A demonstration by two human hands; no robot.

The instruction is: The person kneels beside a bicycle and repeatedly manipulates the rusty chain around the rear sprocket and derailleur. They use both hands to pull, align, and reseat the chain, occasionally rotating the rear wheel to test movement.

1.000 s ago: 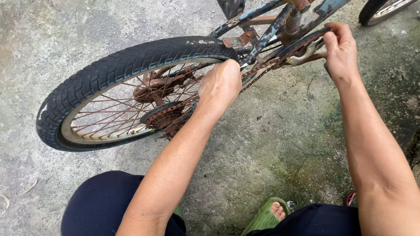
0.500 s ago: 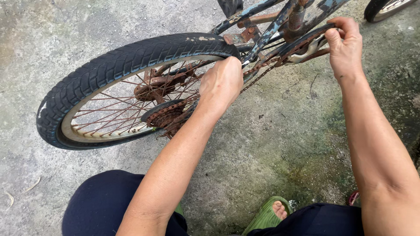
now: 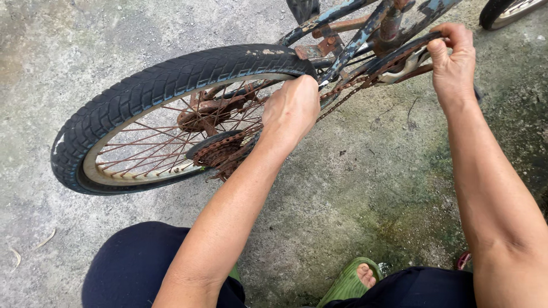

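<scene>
Since 1 second ago our right hand has crept slightly along the chainring at 1 o'clock, fingers clamped; left hand keeps pinching the rusty chain beside the rear wheel.

- The left hand is bare: no glove, ring or watch shows on it.
- The left forearm is bare along its whole visible length, with no sleeve in view.
- The right hand is bare too, without glove or band, and its forearm is likewise uncovered.
- Dark navy trousers cover both legs; the cloth looks plain and smooth, without pattern.
- A green open-toed sandal sits just right of the left trouser leg, with a ribbed upper and a bare toe showing at its front.
- Well right of the sandal, a small pinkish-red bit shows; its kind is unclear.
</scene>
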